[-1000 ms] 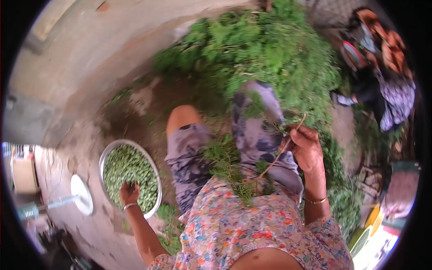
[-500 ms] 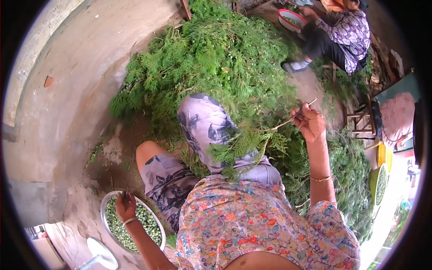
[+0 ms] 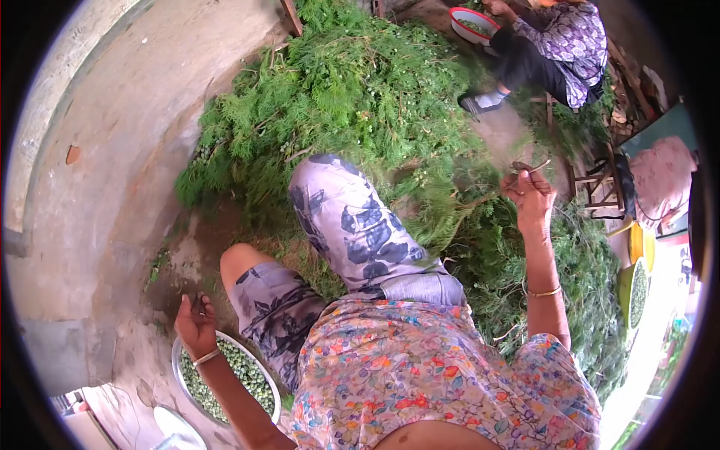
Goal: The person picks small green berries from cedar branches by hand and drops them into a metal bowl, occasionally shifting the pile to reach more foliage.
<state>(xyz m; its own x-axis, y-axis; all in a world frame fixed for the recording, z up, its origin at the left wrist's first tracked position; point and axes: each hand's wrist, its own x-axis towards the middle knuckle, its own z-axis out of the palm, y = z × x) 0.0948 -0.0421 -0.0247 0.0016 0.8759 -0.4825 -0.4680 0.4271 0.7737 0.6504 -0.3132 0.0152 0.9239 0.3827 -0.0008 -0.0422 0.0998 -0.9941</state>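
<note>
My right hand (image 3: 534,202) is closed around the bare, woody end of a leafy evergreen branch (image 3: 466,214). Its stem tip sticks out past the fingers, and its feathery green sprays, blurred by motion, hang to the left beside my knee. At the lower left, my left hand (image 3: 196,327) is held palm up with curled fingers, just past the upper rim of an oval metal basin (image 3: 178,373). Something small and dark shows among those fingers, too unclear to name. Many small green seed cones (image 3: 238,369) fill the basin.
A large heap of cut evergreen branches (image 3: 352,90) lies ahead, and more branches (image 3: 577,277) lie at my right. Another person (image 3: 559,52) sits at the upper right beside a red-rimmed bowl (image 3: 474,26). A wooden stool (image 3: 600,187) and a yellow-green basin (image 3: 636,294) stand far right.
My left hand has risen from over the cones to the basin's upper edge and turned palm up. My right hand has shifted slightly right, drawing the branch off my thigh.
</note>
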